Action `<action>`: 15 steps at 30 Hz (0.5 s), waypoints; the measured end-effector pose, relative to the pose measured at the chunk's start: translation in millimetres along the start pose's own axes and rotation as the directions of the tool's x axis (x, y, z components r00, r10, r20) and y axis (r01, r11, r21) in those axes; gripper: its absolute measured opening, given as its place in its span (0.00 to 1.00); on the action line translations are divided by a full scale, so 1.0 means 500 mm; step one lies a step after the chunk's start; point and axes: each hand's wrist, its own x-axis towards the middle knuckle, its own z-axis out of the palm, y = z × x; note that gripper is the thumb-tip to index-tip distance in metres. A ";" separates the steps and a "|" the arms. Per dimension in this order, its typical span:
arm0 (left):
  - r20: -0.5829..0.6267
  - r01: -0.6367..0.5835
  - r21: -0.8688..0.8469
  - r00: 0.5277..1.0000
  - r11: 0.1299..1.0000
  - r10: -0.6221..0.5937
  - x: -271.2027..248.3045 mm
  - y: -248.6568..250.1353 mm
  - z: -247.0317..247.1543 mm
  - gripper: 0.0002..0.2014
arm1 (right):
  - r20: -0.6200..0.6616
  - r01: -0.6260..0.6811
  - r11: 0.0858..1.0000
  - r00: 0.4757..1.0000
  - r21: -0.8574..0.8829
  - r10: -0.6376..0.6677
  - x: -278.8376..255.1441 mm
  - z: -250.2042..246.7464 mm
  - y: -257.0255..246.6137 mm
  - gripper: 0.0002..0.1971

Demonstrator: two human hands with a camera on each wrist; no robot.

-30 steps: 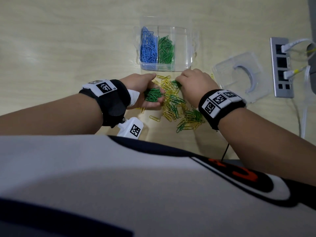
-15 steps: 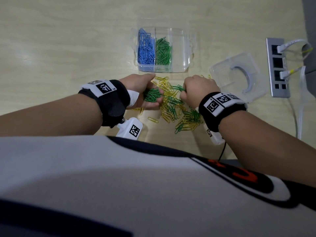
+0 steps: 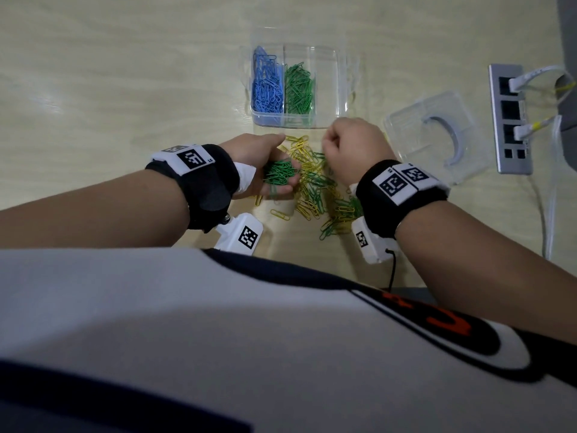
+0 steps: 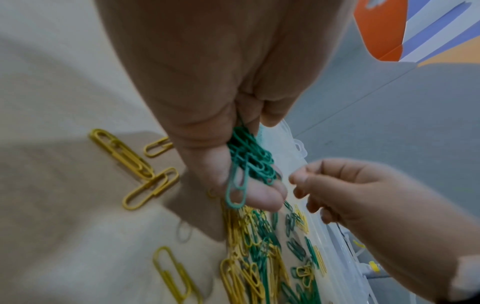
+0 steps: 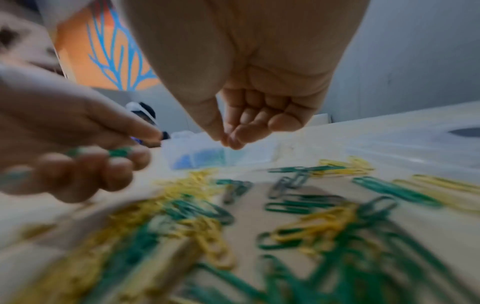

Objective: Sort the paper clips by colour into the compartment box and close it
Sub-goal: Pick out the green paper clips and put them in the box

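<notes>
The clear compartment box (image 3: 338, 85) stands open at the back, with blue clips (image 3: 267, 85) in its left section, green clips (image 3: 298, 89) in the middle one and nothing in the right one. A mixed pile of yellow and green clips (image 3: 315, 189) lies on the table in front of it. My left hand (image 3: 265, 157) is cupped, palm up, round a bunch of green clips (image 4: 249, 160). My right hand (image 3: 340, 145) hovers just right of it, above the pile. Its thumb and fingertips (image 5: 233, 139) are pinched together with no clip visible between them.
The box's clear lid (image 3: 437, 139) lies to the right of the pile. A grey socket strip (image 3: 512, 120) with plugged-in cables sits farther right. A few single yellow clips (image 4: 124, 154) lie apart at the left of the pile.
My right hand has risen from the pile towards the left hand, and the green clip it pinched is no longer seen in it. The left hand keeps its bunch.
</notes>
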 end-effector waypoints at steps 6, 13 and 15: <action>-0.008 0.001 -0.018 1.000 1.000 -0.001 -0.003 -0.005 -0.009 0.26 | 0.155 -0.001 0.991 0.988 -0.132 0.022 0.031 0.010 0.033 0.11; 0.001 0.000 -0.025 1.000 1.000 0.000 -0.005 -0.005 -0.014 0.27 | 0.207 0.066 0.958 0.978 -0.278 -0.008 0.034 0.029 0.011 0.09; -0.008 -0.002 -0.024 1.000 1.000 0.002 -0.004 -0.005 -0.012 0.27 | 0.249 0.032 0.956 0.968 -0.293 0.044 0.032 0.025 0.012 0.09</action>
